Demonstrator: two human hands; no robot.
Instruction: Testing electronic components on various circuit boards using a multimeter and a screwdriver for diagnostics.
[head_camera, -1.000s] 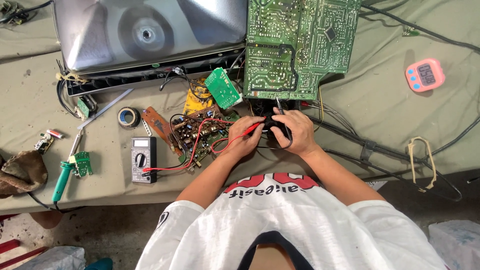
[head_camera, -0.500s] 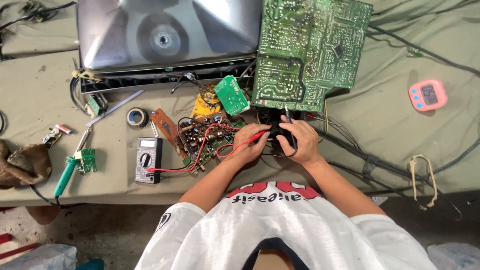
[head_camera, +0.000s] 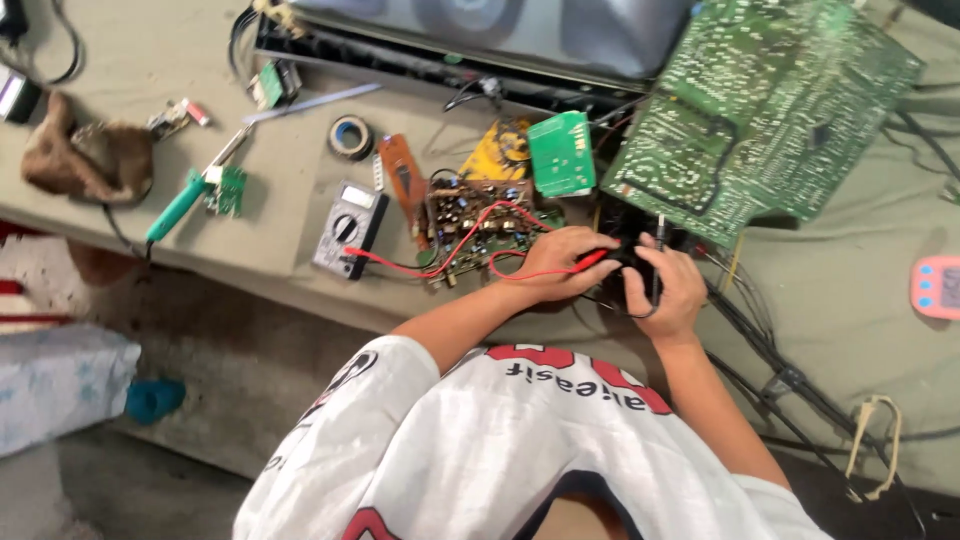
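**Both probes held at the board edge**

L hand (head_camera: 552, 262) grip closed on red probe (head_camera: 590, 260); R hand (head_camera: 668, 290) closed on black probe (head_camera: 657, 262), tip up, just beside large green circuit board (head_camera: 770, 110). Red lead runs to multimeter (head_camera: 348, 228) on tabletop (head_camera: 290, 190), left of both hands.

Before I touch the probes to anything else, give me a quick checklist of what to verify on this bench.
1. Red probe held in the left hand: ok.
2. Black probe held in the right hand: ok.
3. Red lead runs unbroken back to the multimeter: ok.
4. Multimeter dial setting: cannot tell, too small to read.
5. Soldering iron lies apart from both hands, near the table's left end: ok.
6. Probe tips on their contact points under the large green board: cannot tell, hidden by the hands.
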